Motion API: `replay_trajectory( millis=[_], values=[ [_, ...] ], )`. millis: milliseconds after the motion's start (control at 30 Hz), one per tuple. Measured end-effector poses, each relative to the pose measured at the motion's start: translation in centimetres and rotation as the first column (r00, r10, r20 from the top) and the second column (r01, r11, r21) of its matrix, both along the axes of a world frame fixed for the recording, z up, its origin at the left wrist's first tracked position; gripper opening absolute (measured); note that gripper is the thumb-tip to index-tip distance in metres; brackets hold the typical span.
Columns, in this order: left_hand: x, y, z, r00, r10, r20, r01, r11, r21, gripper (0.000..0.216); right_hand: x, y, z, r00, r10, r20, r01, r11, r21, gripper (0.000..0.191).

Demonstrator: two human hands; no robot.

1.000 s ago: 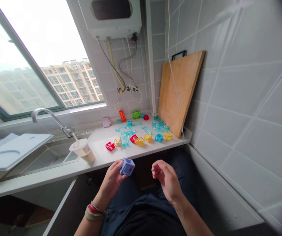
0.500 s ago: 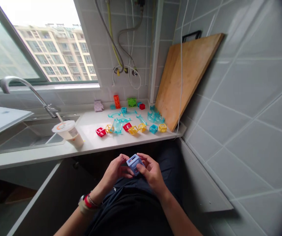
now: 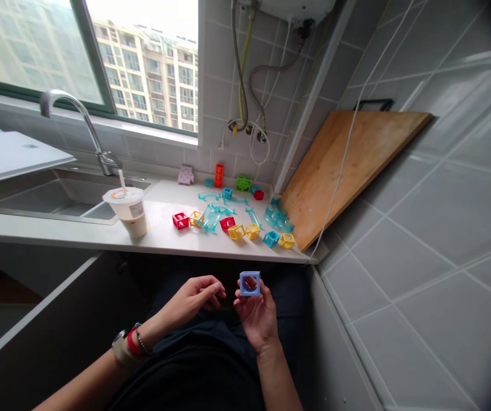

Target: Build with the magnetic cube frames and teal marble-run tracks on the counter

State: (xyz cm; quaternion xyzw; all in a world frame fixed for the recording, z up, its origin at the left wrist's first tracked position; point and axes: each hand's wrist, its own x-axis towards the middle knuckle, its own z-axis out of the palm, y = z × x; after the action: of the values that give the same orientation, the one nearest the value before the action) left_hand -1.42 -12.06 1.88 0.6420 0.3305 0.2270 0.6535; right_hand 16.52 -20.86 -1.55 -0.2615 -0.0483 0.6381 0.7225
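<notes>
Right hand: the right hand [image 3: 257,315] sits low in the middle of the view, palm up, its fingers [image 3: 245,298] pinching the blue hollow cube [image 3: 250,283] from below; the cube's round opening faces the camera.
Left hand: the left hand [image 3: 194,298] lies at 9 o'clock of the cube, just beside it and not touching; its fingers [image 3: 216,287] are loosely curled, tips close together, holding nothing.
Wrist: red and beaded bands [image 3: 134,343] circle the left wrist.
Desk: the white desk [image 3: 100,235] runs across at 12 o'clock of the hands.
Cup: a lidded drink cup [image 3: 129,210] with a straw stands near the desk's front edge, at 10 o'clock of the cube.
Loose pieces: red, yellow and teal cubes [image 3: 236,230] and clear teal strips [image 3: 211,217] lie scattered at 12 o'clock.
Board: a wooden cutting board [image 3: 348,165] leans on the wall at 2 o'clock.
Sink: a sink [image 3: 40,197] with a tap [image 3: 83,120] lies far at 10 o'clock.
</notes>
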Motion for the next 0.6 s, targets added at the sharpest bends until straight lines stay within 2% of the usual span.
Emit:
replay_trajectory(
  millis=[167,367,600],
  values=[
    [-0.1,-0.1,-0.1,0.998,-0.046,-0.052,0.05,0.995,0.082,0.041,-0.2,0.0,-0.1,1.0,-0.012,-0.008,0.012,1.0,-0.023,0.029],
    [0.4,-1.3,0.8,0.992,-0.078,-0.1,0.097,0.975,0.201,0.044,-0.8,-0.2,-0.2,0.997,-0.055,0.049,0.058,0.997,-0.059,0.028],
    [1.0,-1.2,0.4,0.99,-0.094,-0.104,0.119,0.957,0.264,0.052,-1.4,-0.4,-0.3,0.983,-0.082,0.163,0.082,0.997,0.008,0.028]
  ],
)
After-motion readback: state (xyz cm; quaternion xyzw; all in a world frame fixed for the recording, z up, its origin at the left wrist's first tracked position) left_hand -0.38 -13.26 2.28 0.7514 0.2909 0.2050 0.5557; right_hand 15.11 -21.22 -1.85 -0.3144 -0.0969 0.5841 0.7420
